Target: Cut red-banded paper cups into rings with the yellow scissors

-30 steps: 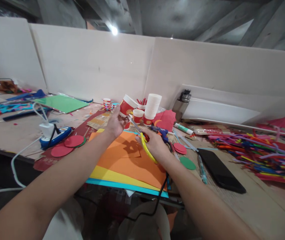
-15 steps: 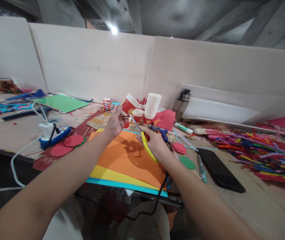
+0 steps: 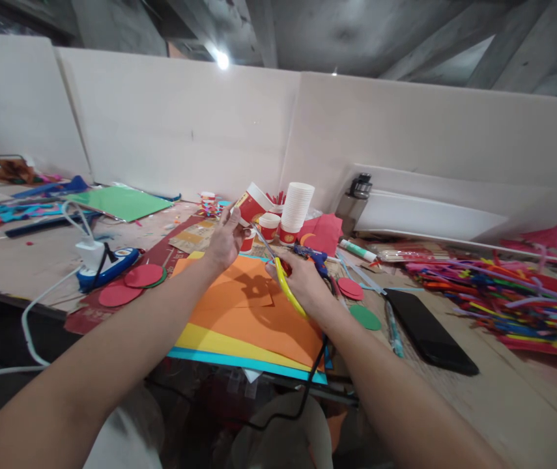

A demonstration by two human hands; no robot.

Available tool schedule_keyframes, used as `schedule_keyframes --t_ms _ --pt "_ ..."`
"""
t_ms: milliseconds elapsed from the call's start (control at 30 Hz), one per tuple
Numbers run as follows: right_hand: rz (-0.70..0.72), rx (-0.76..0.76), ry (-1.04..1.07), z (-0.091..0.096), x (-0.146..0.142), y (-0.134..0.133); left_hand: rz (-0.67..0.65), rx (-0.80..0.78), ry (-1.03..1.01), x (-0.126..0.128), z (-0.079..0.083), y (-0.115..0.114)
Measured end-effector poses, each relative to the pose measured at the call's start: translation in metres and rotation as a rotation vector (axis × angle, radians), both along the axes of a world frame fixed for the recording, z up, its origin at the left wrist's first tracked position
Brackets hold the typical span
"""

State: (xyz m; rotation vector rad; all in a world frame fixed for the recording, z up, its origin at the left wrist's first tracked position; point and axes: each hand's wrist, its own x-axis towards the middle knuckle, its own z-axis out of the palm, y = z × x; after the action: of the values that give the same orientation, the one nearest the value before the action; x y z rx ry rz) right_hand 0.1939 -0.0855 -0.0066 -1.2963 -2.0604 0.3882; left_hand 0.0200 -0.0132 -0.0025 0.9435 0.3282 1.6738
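Note:
My left hand [image 3: 226, 242] grips a red and white paper cup [image 3: 250, 206], tilted with its white rim up and to the right. In my right hand [image 3: 301, 279] is a pair of scissors with yellow handles [image 3: 285, 286], their blades reaching up to the cup's lower end. Whether the blades are cutting into the cup I cannot tell. Below both hands lie orange sheets [image 3: 214, 299] over a yellow sheet [image 3: 210, 341] and a blue one. Just behind the held cup stand another paper cup [image 3: 269, 228] and a tall stack of paper cups [image 3: 298, 207].
A blue glue gun [image 3: 314, 255] lies right of the scissors. Further right are red discs [image 3: 350, 288], a green disc [image 3: 365, 317], a black phone [image 3: 429, 331] and many pipe cleaners [image 3: 507, 299]. Left are a blue power strip [image 3: 108, 268] with a white cable and more red discs [image 3: 120, 292].
My left hand has turned the cup very slightly. The right hand and the scissors stay almost in the same place.

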Motion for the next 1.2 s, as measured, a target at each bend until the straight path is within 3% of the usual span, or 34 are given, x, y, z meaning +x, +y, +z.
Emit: schedule_keyframes --t_ms 1200 --pt "-0.066 -0.020 -0.056 0.0024 -0.0037 -0.0038 0.016 0.036 -0.003 -0.0004 -0.0038 0.0043"
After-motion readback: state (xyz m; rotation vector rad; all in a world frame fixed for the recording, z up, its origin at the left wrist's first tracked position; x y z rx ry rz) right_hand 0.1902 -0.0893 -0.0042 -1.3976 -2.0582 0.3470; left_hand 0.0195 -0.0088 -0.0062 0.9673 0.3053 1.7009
